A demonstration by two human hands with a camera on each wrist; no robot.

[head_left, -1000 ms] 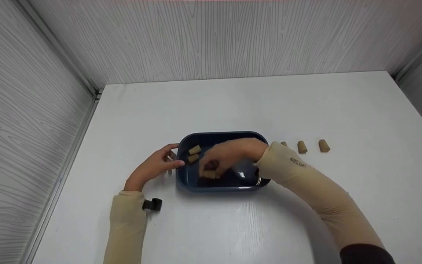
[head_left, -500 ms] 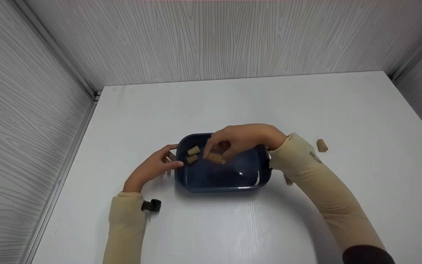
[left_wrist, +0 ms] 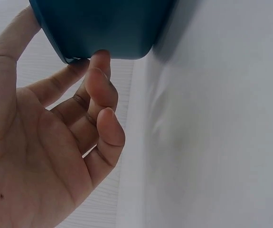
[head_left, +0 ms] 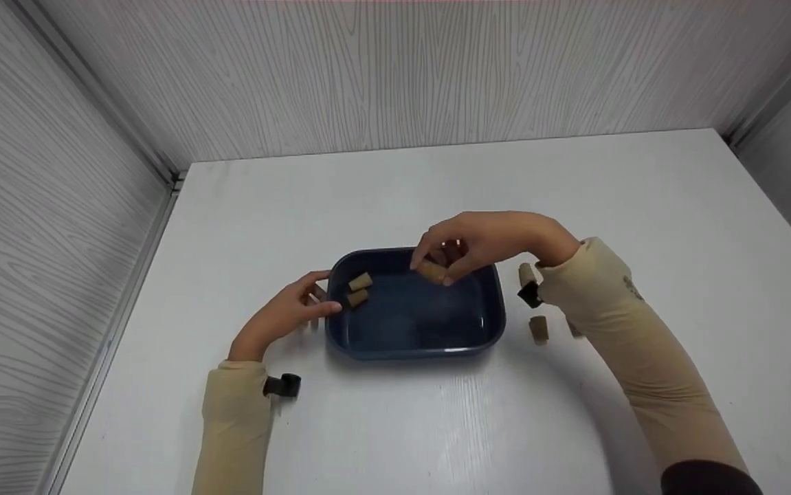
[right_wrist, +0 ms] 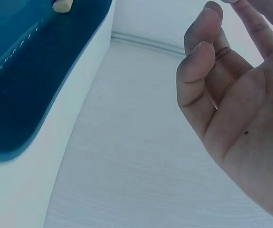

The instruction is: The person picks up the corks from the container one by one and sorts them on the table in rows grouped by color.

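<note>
A dark blue tray (head_left: pixel 416 354) with raised walls stands on the white table. My left hand (head_left: pixel 288 309) grips its left end, thumb over the rim and index finger at the far corner; in the left wrist view the other fingers curl by the tray's outer wall (left_wrist: pixel 103 33). Two corks (head_left: pixel 361 281) lie inside near that end. Over the tray's far right part, my right hand (head_left: pixel 488 240) pinches another cork (head_left: pixel 431 271) between thumb and fingers. The right wrist view shows the right hand's other fingers (right_wrist: pixel 195 71) loosely curled, with the pinched cork mostly out of frame.
To the right of the tray, several corks rest on the table: one (head_left: pixel 527 274) by the right wrist's black camera (head_left: pixel 529 294), one (head_left: pixel 539 328) nearer, another partly behind the sleeve (head_left: pixel 601 295). Wood-grained panels (head_left: pixel 368 75) bound the table at the back and sides.
My right hand has lifted the cork from the tray floor and moved it up and to the right. The left hand stays on the tray's end. Corks at right were uncovered or hidden by the arm.
</note>
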